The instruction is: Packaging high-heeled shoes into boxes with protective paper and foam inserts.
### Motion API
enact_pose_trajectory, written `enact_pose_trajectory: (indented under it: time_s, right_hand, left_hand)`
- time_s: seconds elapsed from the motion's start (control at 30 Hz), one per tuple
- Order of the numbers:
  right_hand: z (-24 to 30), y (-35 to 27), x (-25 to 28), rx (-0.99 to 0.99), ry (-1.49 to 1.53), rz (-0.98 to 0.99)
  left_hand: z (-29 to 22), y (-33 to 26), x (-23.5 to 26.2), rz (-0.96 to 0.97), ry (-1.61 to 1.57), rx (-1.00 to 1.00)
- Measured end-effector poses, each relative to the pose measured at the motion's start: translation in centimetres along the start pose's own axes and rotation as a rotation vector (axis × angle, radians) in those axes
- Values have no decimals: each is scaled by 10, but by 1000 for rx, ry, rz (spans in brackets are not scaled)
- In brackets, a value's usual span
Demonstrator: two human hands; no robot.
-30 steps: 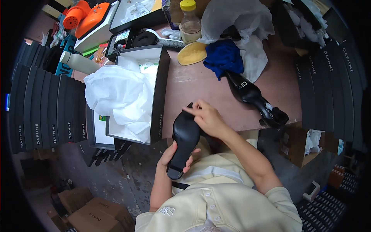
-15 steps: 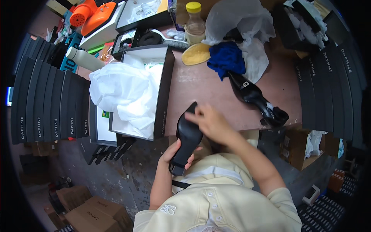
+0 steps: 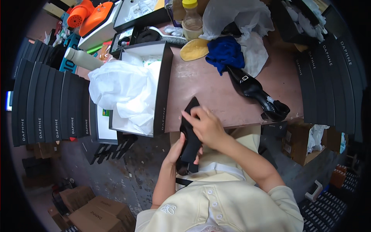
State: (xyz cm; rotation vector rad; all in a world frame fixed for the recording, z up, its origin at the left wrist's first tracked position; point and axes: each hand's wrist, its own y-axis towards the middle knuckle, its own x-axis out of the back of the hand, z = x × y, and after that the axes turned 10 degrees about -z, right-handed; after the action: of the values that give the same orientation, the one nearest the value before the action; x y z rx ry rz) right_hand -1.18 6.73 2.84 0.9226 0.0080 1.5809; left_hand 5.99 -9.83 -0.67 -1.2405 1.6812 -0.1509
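Observation:
A black pointed shoe (image 3: 190,149) is held toe-forward at the table's front edge, its flat matte underside turned up. My left hand (image 3: 177,149) wraps round it from the left, with fingertips showing on the right side. Over the front half lies my right hand (image 3: 206,127), its index finger stretched across toward the shoe's left edge and the other fingers loosely bent; its thumb is hidden. Another black shoe (image 3: 251,89), with a small buckle ornament and an ankle strap, rests on the table to the right. Its toe meets a crumpled blue cloth (image 3: 226,55).
An open shoe box (image 3: 165,89) with white tissue paper (image 3: 119,85) stands left of my hands. A yellow pad (image 3: 194,49), a yellow-capped bottle (image 3: 192,21) and a brush (image 3: 172,40) lie behind. Dark boxes (image 3: 50,104) are stacked at both sides.
The shoe in my left hand has rolled over, from its smooth rounded side to its flat underside. My right hand has come slightly nearer and now lies over the shoe.

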Motion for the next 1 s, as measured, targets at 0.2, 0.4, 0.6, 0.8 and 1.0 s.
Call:
enact_pose_trajectory:
  time_s: [0.2,0.4,0.6,0.8,1.0]
  right_hand:
    - [26,-79,15,261,-58,56]
    - [29,-52,33,152,-143,-20]
    - [5,-12,47,105,-138,-12]
    - [-41,38,49,-118,105,-46]
    - [13,21,77,-62,35,-162]
  left_hand:
    - [1,18,-21,-329,-136,-65]
    - [0,11,-42,-257,-223,-44]
    - [-1,9,-24,-163,197,-61]
    - [-4,-2,-27,212,27,-68]
    - [-16,1,-37,89,127,-200]
